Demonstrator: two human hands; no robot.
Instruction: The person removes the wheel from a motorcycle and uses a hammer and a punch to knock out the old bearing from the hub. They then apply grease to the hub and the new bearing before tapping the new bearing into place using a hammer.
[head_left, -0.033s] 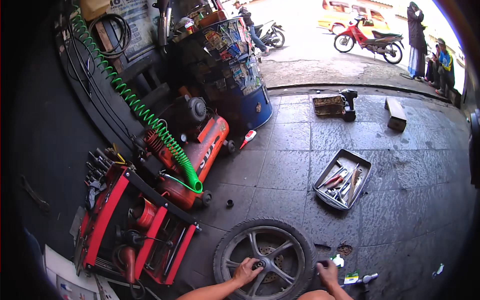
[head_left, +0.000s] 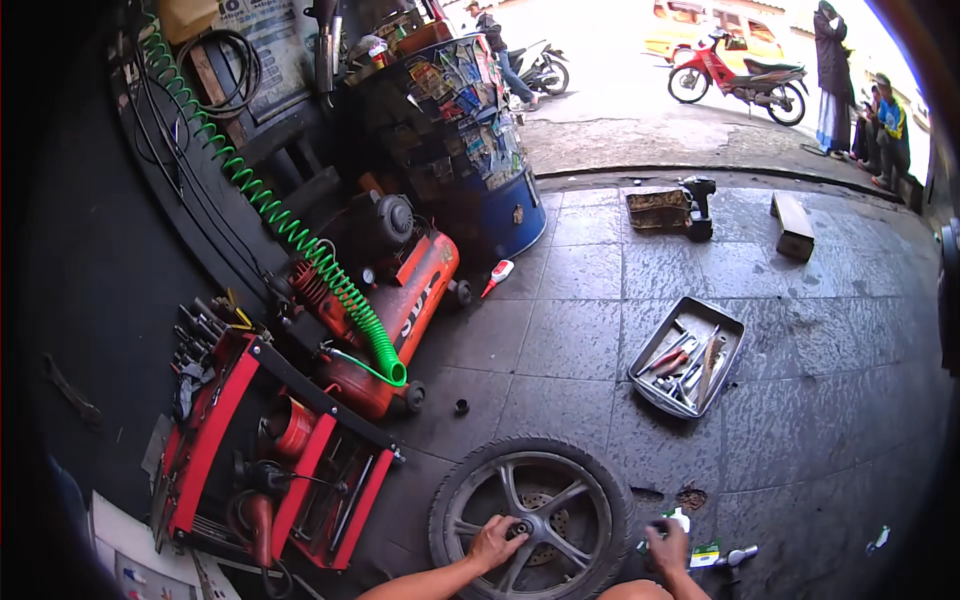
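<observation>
Wheel [head_left: 540, 519] lies on the floor [head_left: 560, 335]. My left hand [head_left: 494, 545] pinches a small dark part [head_left: 520, 527] at its hub [head_left: 541, 530]; right hand [head_left: 668, 548] half-curled beside the wheel, can't tell if loaded. Slack pinch could drop the part.

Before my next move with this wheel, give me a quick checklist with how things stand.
1. Wheel resting on the floor: ok.
2. Left hand touching the wheel's hub: ok.
3. Right hand off the wheel: ok.
4. Right hand empty: cannot tell; too unclear.
5. Tray holding tools: ok.
6. Floor beside the right hand clear: not ok; a hammer-like tool and a green-and-white packet lie there.
</observation>
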